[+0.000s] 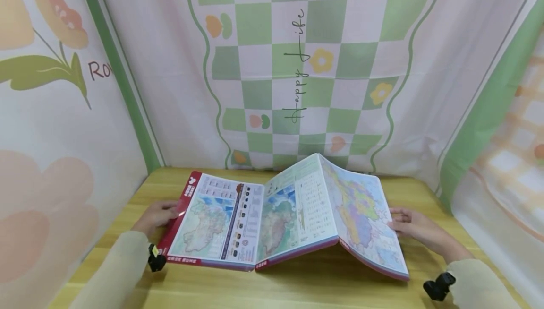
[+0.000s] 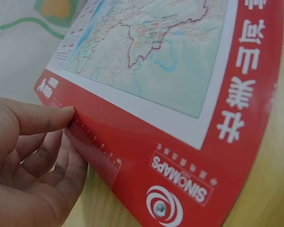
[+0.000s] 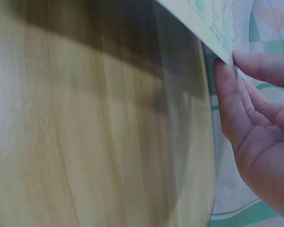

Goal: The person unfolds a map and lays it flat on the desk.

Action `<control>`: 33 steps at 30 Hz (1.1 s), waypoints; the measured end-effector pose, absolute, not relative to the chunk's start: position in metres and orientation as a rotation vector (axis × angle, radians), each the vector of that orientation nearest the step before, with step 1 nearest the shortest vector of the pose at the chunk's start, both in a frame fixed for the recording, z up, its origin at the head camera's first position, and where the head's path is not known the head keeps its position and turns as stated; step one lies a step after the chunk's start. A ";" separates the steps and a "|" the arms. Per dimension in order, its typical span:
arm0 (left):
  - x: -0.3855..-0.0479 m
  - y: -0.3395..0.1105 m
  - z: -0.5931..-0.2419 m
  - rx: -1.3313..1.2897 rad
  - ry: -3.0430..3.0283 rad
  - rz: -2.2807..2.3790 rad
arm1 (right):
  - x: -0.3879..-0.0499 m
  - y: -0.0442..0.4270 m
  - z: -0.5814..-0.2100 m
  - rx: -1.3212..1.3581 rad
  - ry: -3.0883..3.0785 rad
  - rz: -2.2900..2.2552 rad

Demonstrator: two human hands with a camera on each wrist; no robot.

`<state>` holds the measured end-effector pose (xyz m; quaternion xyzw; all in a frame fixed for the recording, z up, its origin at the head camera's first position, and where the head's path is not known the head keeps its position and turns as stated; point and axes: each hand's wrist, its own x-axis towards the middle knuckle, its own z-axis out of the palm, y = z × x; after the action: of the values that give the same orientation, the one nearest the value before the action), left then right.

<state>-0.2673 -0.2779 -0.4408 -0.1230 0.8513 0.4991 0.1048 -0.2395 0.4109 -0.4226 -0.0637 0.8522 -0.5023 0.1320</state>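
A fold-out map [image 1: 278, 224] with several stiff panels spreads across the table, its middle fold raised in a peak and its right part sloping down. My left hand [image 1: 157, 217] pinches the red left border, with the thumb on top and the fingers beneath, as the left wrist view shows. That red border [image 2: 146, 184] carries a ruler scale and the word SINOMAPS. On the other side, my right hand [image 1: 418, 228] pinches the outer edge of the right panel [image 1: 365, 210] between thumb and fingers. In the right wrist view, this panel edge [image 3: 199, 35] is off the table.
The yellow wood-grain table [image 1: 306, 290] carries the map. Behind it hangs a green-and-white checked curtain [image 1: 297, 63], close to the table's back edge. Printed fabric also hangs at the left [image 1: 63, 158] and right sides. A small black camera sits on each wrist.
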 end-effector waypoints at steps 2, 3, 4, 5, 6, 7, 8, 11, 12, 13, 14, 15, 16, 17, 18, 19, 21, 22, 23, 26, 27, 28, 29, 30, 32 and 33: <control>-0.270 -0.280 -0.447 -0.360 2.503 1.479 | -0.239 0.414 -0.415 -0.157 2.495 -1.424; -0.272 -0.281 -0.451 -0.366 2.497 1.487 | -0.238 0.415 -0.412 -0.141 2.508 -1.405; -0.272 -0.282 -0.451 -0.366 2.504 1.486 | -0.239 0.416 -0.412 -0.131 2.517 -1.394; -0.273 -0.284 -0.452 -0.367 2.510 1.488 | -0.239 0.417 -0.413 -0.117 2.532 -1.378; -0.273 -0.286 -0.453 -0.372 2.511 1.490 | -0.240 0.418 -0.413 -0.101 2.546 -1.364; -0.273 -0.288 -0.453 -0.379 2.518 1.488 | -0.241 0.419 -0.414 -0.088 2.558 -1.351; -0.273 -0.290 -0.453 -0.388 2.514 1.492 | -0.241 0.420 -0.414 -0.078 2.572 -1.333; -0.273 -0.294 -0.452 -0.417 2.508 1.483 | -0.242 0.422 -0.414 -0.037 2.603 -1.292; -0.273 -0.295 -0.452 -0.425 2.503 1.479 | -0.242 0.422 -0.414 -0.028 2.610 -1.284; -0.273 -0.296 -0.452 -0.431 2.502 1.477 | -0.242 0.423 -0.414 -0.026 2.616 -1.274; -0.273 -0.297 -0.452 -0.440 2.500 1.474 | -0.241 0.423 -0.414 -0.024 2.622 -1.267; -0.273 -0.298 -0.451 -0.447 2.504 1.467 | -0.241 0.423 -0.415 -0.020 2.624 -1.265; -0.273 -0.299 -0.451 -0.454 2.508 1.463 | -0.241 0.424 -0.415 -0.014 2.626 -1.268; -0.274 -0.300 -0.451 -0.461 2.513 1.459 | -0.240 0.424 -0.416 -0.017 2.629 -1.272; -0.274 -0.301 -0.451 -0.471 2.519 1.456 | -0.240 0.424 -0.416 -0.020 2.630 -1.274; -0.274 -0.302 -0.451 -0.481 2.520 1.454 | -0.240 0.425 -0.416 -0.032 2.631 -1.275; -0.275 -0.303 -0.450 -0.504 2.517 1.451 | -0.241 0.426 -0.417 -0.027 2.639 -1.277; -0.275 -0.305 -0.450 -0.514 2.511 1.456 | -0.241 0.426 -0.417 -0.022 2.648 -1.272; -0.275 -0.306 -0.450 -0.518 2.510 1.457 | -0.242 0.427 -0.417 -0.021 2.661 -1.261; -0.274 -0.309 -0.449 -0.530 2.510 1.460 | -0.244 0.430 -0.418 -0.012 2.711 -1.197; -0.273 -0.309 -0.448 -0.528 2.520 1.459 | -0.244 0.431 -0.419 -0.010 2.726 -1.178; -0.273 -0.310 -0.448 -0.527 2.528 1.457 | -0.245 0.432 -0.419 -0.008 2.735 -1.165; -0.273 -0.311 -0.447 -0.526 2.540 1.453 | -0.246 0.434 -0.420 -0.010 2.744 -1.151; -0.272 -0.311 -0.447 -0.531 2.539 1.458 | -0.247 0.435 -0.422 -0.011 2.754 -1.138; -0.272 -0.312 -0.446 -0.537 2.552 1.455 | -0.248 0.437 -0.424 -0.020 2.769 -1.119; -0.272 -0.312 -0.446 -0.538 2.558 1.454 | -0.249 0.438 -0.426 -0.025 2.777 -1.115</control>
<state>-0.2718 -0.3120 -0.4458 -0.1793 0.8528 0.4847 0.0751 -0.2487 0.4380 -0.4258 -0.0084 0.9254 -0.3716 0.0743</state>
